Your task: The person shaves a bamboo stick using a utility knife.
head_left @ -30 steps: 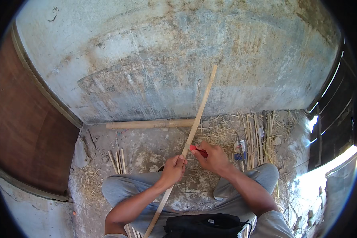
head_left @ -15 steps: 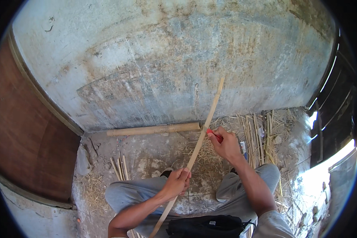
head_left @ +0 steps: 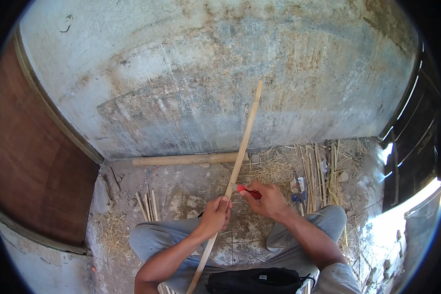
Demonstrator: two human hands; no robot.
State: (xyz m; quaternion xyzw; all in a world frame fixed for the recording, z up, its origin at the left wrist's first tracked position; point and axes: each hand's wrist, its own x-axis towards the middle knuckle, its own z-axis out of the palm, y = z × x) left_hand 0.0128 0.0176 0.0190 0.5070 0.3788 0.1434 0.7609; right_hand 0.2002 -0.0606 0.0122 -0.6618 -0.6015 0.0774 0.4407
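Observation:
A long, pale bamboo strip (head_left: 244,145) slants up in front of me, its far end against the view of the wall. My left hand (head_left: 215,215) is closed around its middle, thumb along the top. Just above and to the right, my right hand (head_left: 267,198) grips a knife by its red handle (head_left: 250,191). The small blade (head_left: 234,186) touches the strip close to my left thumb. The strip's lower end passes between my legs, beside a black pouch (head_left: 255,281) at my waist.
A bamboo pole (head_left: 181,160) lies along the foot of the stained wall (head_left: 191,88). Thin bamboo sticks (head_left: 321,171) and shavings (head_left: 267,167) cover the floor at right; several short sticks (head_left: 148,206) stand by my left knee. A brown door panel (head_left: 34,161) is at left.
My right hand has drawn the knife down along the strip toward my left hand. The strip's far end has swung left and a little higher.

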